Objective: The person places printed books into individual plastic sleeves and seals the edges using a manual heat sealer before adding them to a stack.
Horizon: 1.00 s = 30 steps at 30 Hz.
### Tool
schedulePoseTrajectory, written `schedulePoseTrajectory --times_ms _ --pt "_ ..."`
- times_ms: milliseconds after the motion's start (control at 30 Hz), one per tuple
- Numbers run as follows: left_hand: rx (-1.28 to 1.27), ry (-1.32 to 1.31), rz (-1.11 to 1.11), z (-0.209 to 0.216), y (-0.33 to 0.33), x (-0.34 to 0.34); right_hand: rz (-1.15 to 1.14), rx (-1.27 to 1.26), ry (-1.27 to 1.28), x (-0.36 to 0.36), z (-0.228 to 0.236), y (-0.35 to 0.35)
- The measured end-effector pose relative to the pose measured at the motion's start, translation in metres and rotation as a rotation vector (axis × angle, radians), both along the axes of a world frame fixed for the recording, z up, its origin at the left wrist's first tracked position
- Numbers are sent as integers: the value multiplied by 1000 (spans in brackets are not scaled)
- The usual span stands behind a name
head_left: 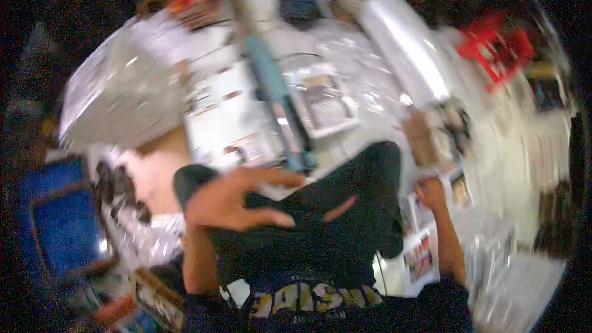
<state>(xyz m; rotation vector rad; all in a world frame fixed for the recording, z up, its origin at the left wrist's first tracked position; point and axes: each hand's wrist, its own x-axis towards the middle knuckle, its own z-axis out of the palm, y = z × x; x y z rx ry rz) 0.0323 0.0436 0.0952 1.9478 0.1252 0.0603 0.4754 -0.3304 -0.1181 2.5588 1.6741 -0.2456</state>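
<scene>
The view is smeared by motion. My left hand is held above my crossed legs, thumb and fingers spread apart with nothing between them. Just beyond its fingertips lies the near end of a long teal-blue bar-shaped device. White printed sheets lie to the left of that bar, and a clear-wrapped flat picture pack to its right. Out to the right, my right hand is closed beside small printed packs; what its fingers hold, if anything, is hidden. Another printed pack lies by my right forearm.
A large roll of clear plastic lies at the far right, near a red plastic rack. At left are a bulky plastic-wrapped stack and a blue bin. Crinkled clear film covers the middle back.
</scene>
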Motion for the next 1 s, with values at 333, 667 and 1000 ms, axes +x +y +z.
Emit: schedulePoseTrajectory --times_ms 333,667,1000 --pt "1402 295 1120 55 228 -187 -48 644 83 -105 37 42" --pt "1432 242 1187 28 200 -208 438 702 647 -269 128 166" --pt "829 -699 1996 36 67 -209 483 720 1098 -348 161 233"
